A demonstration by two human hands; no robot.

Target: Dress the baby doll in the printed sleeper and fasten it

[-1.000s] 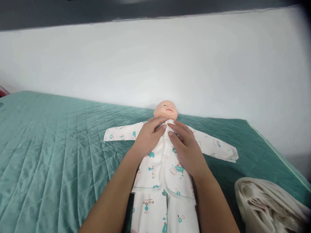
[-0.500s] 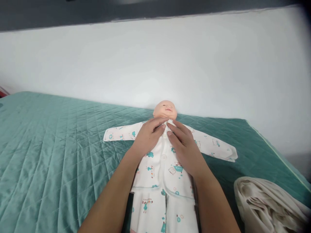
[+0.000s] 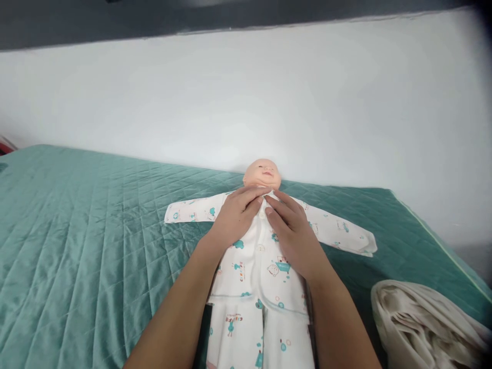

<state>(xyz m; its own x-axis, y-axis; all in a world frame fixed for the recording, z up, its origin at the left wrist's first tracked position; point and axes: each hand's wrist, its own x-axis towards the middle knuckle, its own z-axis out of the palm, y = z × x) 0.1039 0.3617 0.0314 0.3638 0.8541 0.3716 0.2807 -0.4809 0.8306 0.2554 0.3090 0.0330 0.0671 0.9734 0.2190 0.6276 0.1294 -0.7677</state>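
Observation:
A baby doll (image 3: 262, 174) lies on its back, dressed in a white baby jacket (image 3: 239, 259) with teal and orange prints and matching trousers (image 3: 286, 335). Its sleeves stretch out to both sides. At the upper front edge, just below the doll's chin, my left hand (image 3: 238, 212) grips the cloth between thumb and fingers. Opposite it, my right hand (image 3: 290, 220) has bent fingers and thumb closed on the other side of the same opening. A pale button (image 3: 261, 248) shows lower on the front. The fingertips partly cover the collar, so the fastening there is hard to make out.
Beneath the doll spreads a green quilted bed cover (image 3: 88, 246). A crumpled cream cloth (image 3: 426, 323) lies at the lower right. Behind the doll's head rises a white wall (image 3: 238, 102), with a dark band along its top.
Both hands stay at the jacket's collar with almost the same grip. The whole view has shifted very slightly.

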